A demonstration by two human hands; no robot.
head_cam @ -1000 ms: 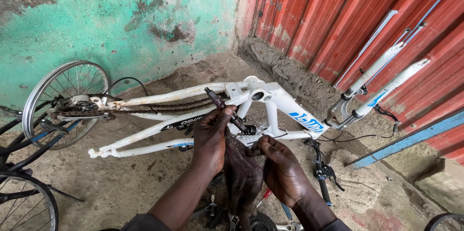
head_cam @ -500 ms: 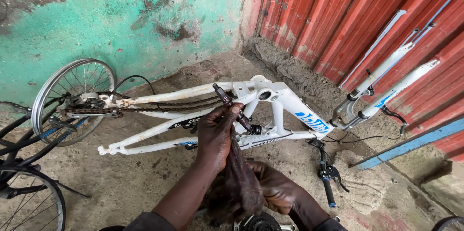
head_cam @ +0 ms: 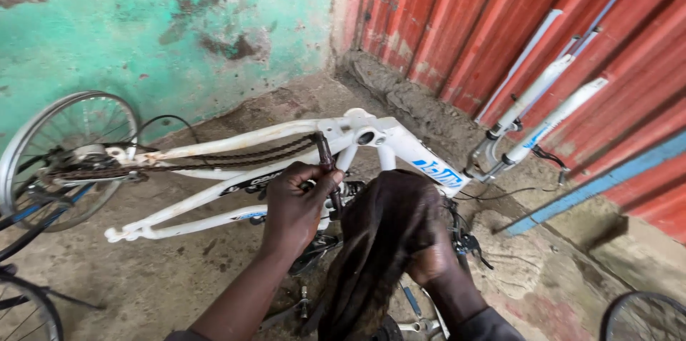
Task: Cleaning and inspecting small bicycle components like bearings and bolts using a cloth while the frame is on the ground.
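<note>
White bicycle frame (head_cam: 236, 142), scuffed, blue markings, inverted on dirt floor (head_cam: 157, 269); long axis runs left to right, rear wheel (head_cam: 64, 148) at left, head end toward red metal wall (head_cam: 514, 19). Left hand (head_cam: 300, 202): fingers closed around dark crank arm (head_cam: 327, 169). Right hand (head_cam: 421, 248): fingers clenched in dark rag (head_cam: 379, 241), beside frame.

left hand (head_cam: 296, 205): fingers curled, gripping; right hand (head_cam: 429, 259): closed, partly hidden; forearms extended forward
</note>
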